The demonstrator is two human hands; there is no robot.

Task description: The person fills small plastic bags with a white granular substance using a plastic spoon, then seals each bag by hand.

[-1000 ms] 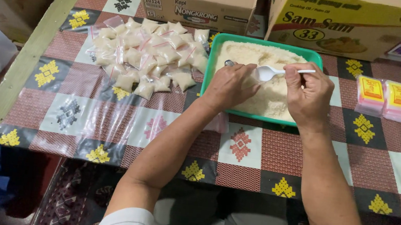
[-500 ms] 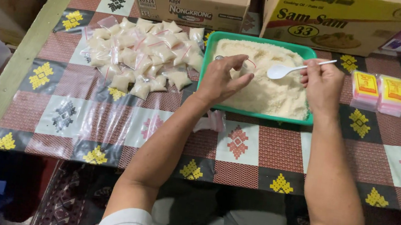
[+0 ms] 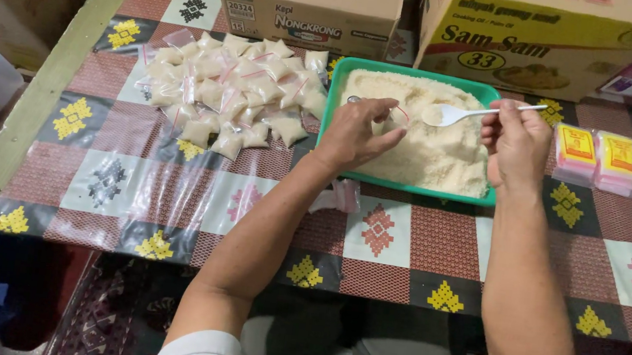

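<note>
Over the green tray of pale grain, my left hand pinches a small clear bag open at its mouth; my right hand grips a loaded white spoon beside it; filled bags lie left of the tray
</note>
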